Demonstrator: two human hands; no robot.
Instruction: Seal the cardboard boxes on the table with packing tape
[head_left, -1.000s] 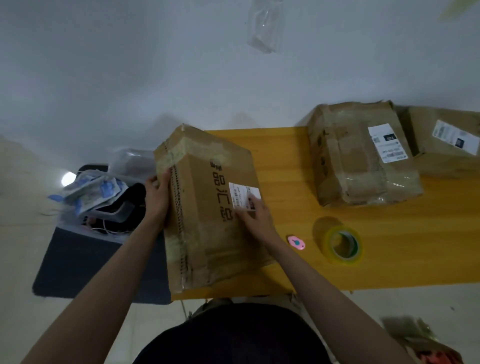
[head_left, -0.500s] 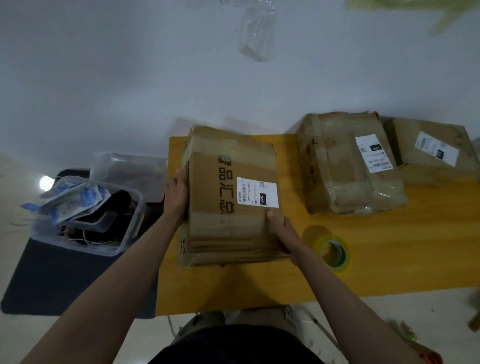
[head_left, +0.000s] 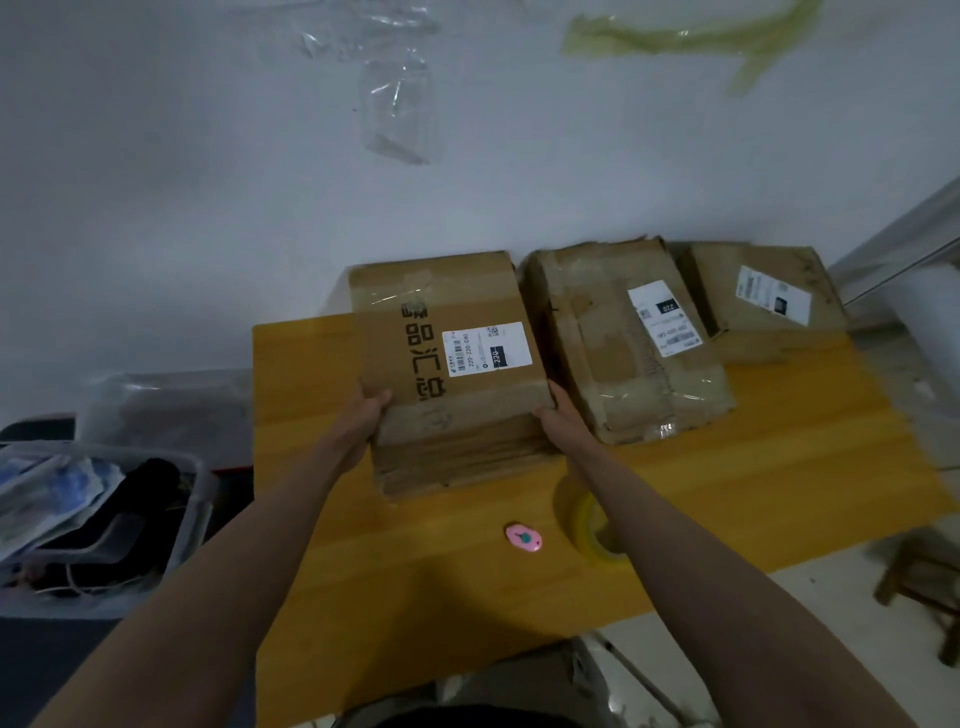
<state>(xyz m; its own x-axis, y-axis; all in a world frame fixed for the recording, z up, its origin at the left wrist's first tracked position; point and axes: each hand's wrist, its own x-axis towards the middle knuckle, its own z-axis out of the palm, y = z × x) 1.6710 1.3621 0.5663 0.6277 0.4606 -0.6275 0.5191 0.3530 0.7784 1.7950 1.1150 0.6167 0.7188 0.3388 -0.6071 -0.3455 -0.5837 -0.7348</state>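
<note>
— Since the earlier frame we push the brown cardboard box with the white label (head_left: 447, 364) up toward the wall, just beside the taped brown box (head_left: 623, 343) at frame centre.

— Our left hand (head_left: 363, 415) and right hand (head_left: 558, 415) clamp its near corners, fingers curled on the cardboard.

— Lower centre, on the yellow wooden table (head_left: 779, 467), we see the yellowish packing tape roll (head_left: 587, 519) and a small pink oval cutter (head_left: 523, 538).

dim, bluish cast | soft shadows | glare on wall tape (head_left: 400, 104) | blurred edges | wide-angle bending
</note>
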